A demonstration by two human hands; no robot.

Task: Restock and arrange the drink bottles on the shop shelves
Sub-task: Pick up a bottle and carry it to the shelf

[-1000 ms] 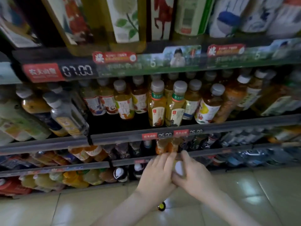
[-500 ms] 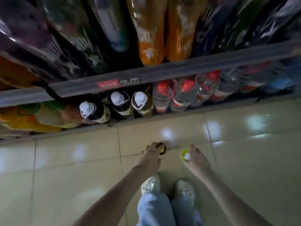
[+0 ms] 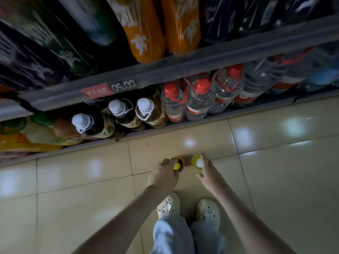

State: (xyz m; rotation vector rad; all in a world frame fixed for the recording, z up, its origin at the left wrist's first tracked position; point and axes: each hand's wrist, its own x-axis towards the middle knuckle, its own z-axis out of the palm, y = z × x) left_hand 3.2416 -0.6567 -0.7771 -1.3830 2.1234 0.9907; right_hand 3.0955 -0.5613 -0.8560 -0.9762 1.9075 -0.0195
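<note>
Left hand (image 3: pixel 163 176) grips small brown bottle with yellow cap (image 3: pixel 177 165); right hand (image 3: pixel 209 173) holds yellow-green bottle with white cap (image 3: pixel 198 162); both bottles low at beige tiled floor (image 3: pixel 91 198), near grey bottom shelf edge (image 3: pixel 183 125)

left hand (image 3: pixel 164 176), right hand (image 3: pixel 208 172): low grips

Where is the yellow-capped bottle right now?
Head view, near centre: the yellow-capped bottle stands on the floor tiles in front of the bottom shelf, under the left hand, beside the white-capped bottle at the right hand.
</note>
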